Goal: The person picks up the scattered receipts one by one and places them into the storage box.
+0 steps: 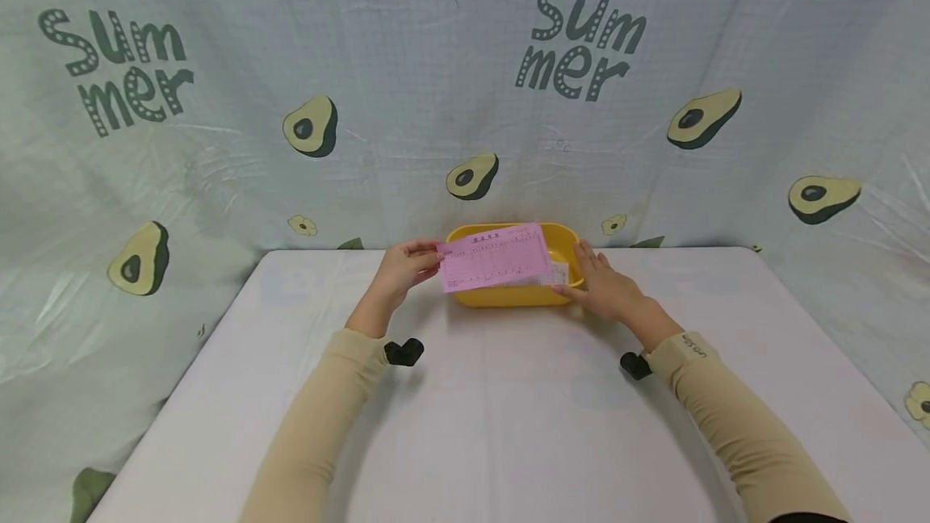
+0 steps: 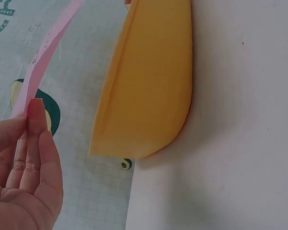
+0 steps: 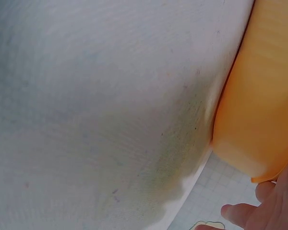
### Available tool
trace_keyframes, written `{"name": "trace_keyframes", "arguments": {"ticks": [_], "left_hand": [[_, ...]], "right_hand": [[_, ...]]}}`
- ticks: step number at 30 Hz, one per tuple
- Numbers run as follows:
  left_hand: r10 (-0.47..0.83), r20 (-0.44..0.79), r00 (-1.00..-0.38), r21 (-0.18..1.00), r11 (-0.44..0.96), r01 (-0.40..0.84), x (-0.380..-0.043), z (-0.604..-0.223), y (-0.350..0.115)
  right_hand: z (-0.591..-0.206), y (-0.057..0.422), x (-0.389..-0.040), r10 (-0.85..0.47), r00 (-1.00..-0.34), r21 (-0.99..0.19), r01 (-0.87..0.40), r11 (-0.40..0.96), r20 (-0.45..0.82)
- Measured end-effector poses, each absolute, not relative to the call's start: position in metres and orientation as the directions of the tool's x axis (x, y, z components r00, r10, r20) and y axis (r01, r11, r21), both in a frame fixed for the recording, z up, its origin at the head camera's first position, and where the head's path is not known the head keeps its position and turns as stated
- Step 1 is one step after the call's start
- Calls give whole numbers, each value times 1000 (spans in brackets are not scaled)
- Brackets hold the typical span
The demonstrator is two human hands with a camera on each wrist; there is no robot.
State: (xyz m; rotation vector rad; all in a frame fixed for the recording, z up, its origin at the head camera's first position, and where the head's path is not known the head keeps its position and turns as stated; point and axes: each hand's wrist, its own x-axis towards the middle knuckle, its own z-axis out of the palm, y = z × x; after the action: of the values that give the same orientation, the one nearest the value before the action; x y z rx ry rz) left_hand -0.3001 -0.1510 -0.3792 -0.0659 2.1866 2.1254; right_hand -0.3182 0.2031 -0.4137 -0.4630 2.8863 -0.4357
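Note:
A pink printed paper slip is pinched at its left edge between the thumb and fingers of my left hand. The slip is held tilted over a yellow plastic basket and hides much of its inside. A whitish printed slip shows inside the basket, below the pink one. My right hand rests against the basket's right end, thumb near the front rim and fingers extended along the side. The left wrist view shows the pinched pink slip raised above the basket rim.
The basket stands near the back edge of a white table. Behind the table hangs a pale curtain printed with avocados and lettering. A black object sits at the left wrist, another at the right wrist.

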Motion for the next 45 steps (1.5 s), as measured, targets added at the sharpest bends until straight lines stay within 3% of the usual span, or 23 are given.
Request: {"name": "trace_keyframes", "arguments": {"ticks": [16, 37, 45], "left_hand": [[-124, -160, -979, 987, -21, -158, -324, -384, -126], [-161, -49, -986, 908, 404, -112, -339, -380, -92], [-144, -38, -989, 927, 366, -89, -343, -383, -89]], "right_hand": [[-415, 200, -314, -337, -933, -309, -285, 907, -129], [-411, 202, -317, -321, -937, -318, -265, 910, -140], [-413, 203, -318, -335, -935, -327, -281, 902, -120]]}}
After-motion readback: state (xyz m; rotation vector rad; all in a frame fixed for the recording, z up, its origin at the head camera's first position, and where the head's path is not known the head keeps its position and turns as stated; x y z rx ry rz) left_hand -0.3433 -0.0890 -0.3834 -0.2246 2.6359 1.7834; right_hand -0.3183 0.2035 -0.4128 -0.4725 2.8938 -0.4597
